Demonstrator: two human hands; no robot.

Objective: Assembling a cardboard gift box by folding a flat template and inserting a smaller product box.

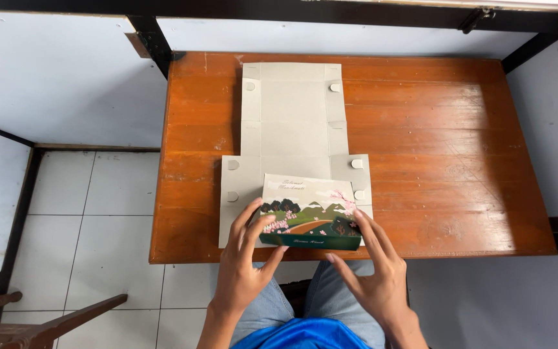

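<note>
Head view: the flat grey carton blank (292, 136) lies unfolded on the wooden table (434, 142), long axis running away from me, and its near printed panel (311, 210), a landscape with pink blossoms and a dark green band, is folded up toward me at the near table edge. My left hand (247, 265) has its fingers spread, tips pressing the left end of that panel; my right hand (372, 274) is open too, fingers fanned against the right end and lower corner. Neither hand pinches anything, both just push flat on the card. My read is that the step is creasing this panel along its score: best done by keeping pressure even on both ends so the fold stays square, fingertips close to the crease line, thumbs under the front lip, and not dragging the blank off the edge. The small side tabs (230, 181) with rounded cutouts sit just beside the panel on both sides; they look easy to bend by accident. The near edge of the table is right under the panel, so the blank overhangs slightly toward my knees (305, 300); a slip would likely go that way. Open wood to the right and a narrower strip to the left give room to slide or turn the blank. Far end of the blank stops just short of the back edge. Tiled floor (92, 220) left, a wooden chair part (40, 326) at lower left, well apart.
</note>
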